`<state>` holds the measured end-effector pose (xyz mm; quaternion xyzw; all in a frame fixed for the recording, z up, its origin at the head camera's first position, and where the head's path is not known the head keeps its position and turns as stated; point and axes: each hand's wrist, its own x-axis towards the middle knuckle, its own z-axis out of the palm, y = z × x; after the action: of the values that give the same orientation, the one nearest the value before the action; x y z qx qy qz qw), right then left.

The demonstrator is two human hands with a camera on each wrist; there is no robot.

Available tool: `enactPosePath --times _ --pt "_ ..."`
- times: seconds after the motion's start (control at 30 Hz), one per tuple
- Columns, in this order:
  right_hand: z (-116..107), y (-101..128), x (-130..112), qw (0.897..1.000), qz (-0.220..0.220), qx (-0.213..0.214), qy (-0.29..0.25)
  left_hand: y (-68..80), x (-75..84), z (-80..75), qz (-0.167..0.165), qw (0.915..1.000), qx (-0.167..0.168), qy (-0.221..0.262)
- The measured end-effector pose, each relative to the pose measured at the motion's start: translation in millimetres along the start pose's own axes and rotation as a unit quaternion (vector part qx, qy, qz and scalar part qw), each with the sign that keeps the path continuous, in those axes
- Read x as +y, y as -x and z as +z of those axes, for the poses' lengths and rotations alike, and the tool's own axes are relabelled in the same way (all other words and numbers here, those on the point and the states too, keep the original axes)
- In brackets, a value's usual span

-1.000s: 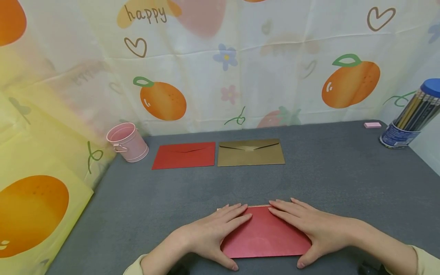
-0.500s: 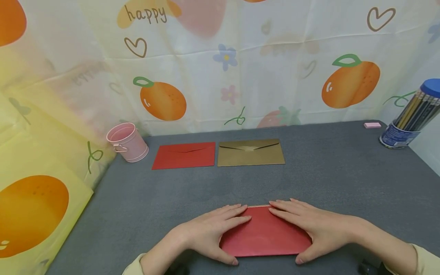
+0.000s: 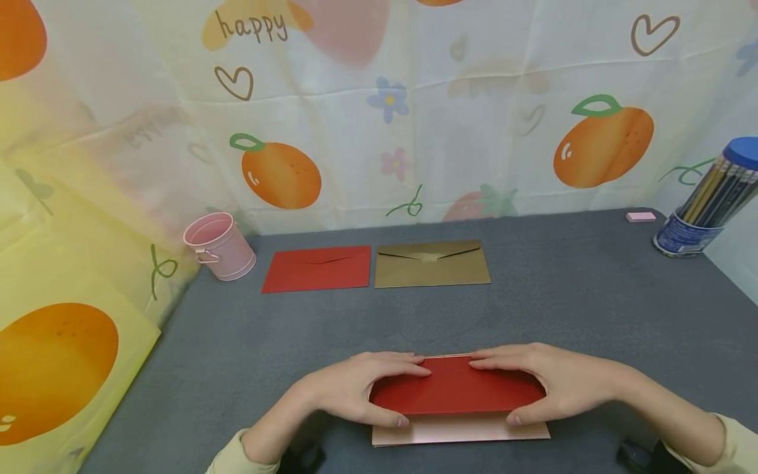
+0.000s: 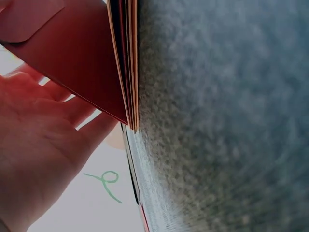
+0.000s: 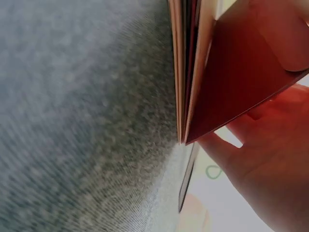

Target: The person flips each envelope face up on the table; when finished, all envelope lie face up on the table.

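Observation:
Near the front edge lies a small stack of envelopes. My left hand (image 3: 361, 388) and right hand (image 3: 556, 382) both grip the top red envelope (image 3: 458, 394), fingers along its far edge and thumbs under its near edge. The near edge is tilted up, so a pale pink envelope (image 3: 462, 431) shows beneath. The left wrist view has the red envelope (image 4: 72, 63) raised off the stack's edges (image 4: 130, 72), with my left hand (image 4: 34, 159) behind it. From the right wrist the red envelope (image 5: 241, 82) fans away from the stack (image 5: 181, 72), held by my right hand (image 5: 270, 159).
On the grey mat (image 3: 592, 309), a second red envelope (image 3: 318, 268) and a gold envelope (image 3: 432, 263) lie side by side further back. A pink bucket (image 3: 220, 245) stands at the back left. A tub of pencils (image 3: 707, 197) and a pink eraser (image 3: 641, 216) sit back right. Printed curtains wall the back and left.
Both hands have gone from lying flat on the red envelope to gripping it. Its near edge has lifted, uncovering the pale pink envelope below.

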<state>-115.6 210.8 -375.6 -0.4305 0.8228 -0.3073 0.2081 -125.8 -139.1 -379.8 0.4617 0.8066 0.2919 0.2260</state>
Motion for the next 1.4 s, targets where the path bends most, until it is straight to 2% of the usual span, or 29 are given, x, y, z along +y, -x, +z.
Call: enactPosePath --times 0.17,0.33,0.47,0.57,0.7,0.9,1.1,1.23,1.4 --pt "-5.4 -1.1 5.0 0.998 -0.053 0.032 -0.016 -2.2 -5.2 -2.8 0.043 0.9976 0.039 0.038" --pt "-9.7 -0.6 8.8 0.993 -0.093 0.066 -0.036 -2.2 -8.6 -4.9 0.074 0.9908 0.080 0.080" --pt "-12.0 -0.4 12.6 0.990 -0.093 0.086 -0.062 -2.2 -10.2 -6.1 0.101 0.9816 0.122 0.107" --pt "-12.0 -1.2 16.0 0.988 -0.089 0.102 -0.070 -2.5 -11.6 -6.6 0.106 0.9744 0.153 0.126" --pt "-11.2 -3.8 20.2 0.984 -0.097 0.128 -0.073 -2.9 -14.1 -6.8 0.091 0.9696 0.182 0.135" --pt "-11.5 -7.7 25.0 0.979 -0.091 0.169 -0.069 -3.5 -15.9 -9.3 0.040 0.9690 0.203 0.135" --pt "-13.9 -11.6 26.3 0.976 -0.036 0.208 -0.049 -4.8 -17.8 -13.7 0.004 0.9636 0.241 0.117" --pt "-14.8 -14.7 25.3 0.975 -0.001 0.215 -0.052 -6.6 -19.8 -15.1 -0.006 0.9579 0.265 0.112" --pt "-15.6 -17.6 24.8 0.973 0.031 0.216 -0.072 -8.0 -21.6 -16.4 -0.027 0.9534 0.276 0.120"
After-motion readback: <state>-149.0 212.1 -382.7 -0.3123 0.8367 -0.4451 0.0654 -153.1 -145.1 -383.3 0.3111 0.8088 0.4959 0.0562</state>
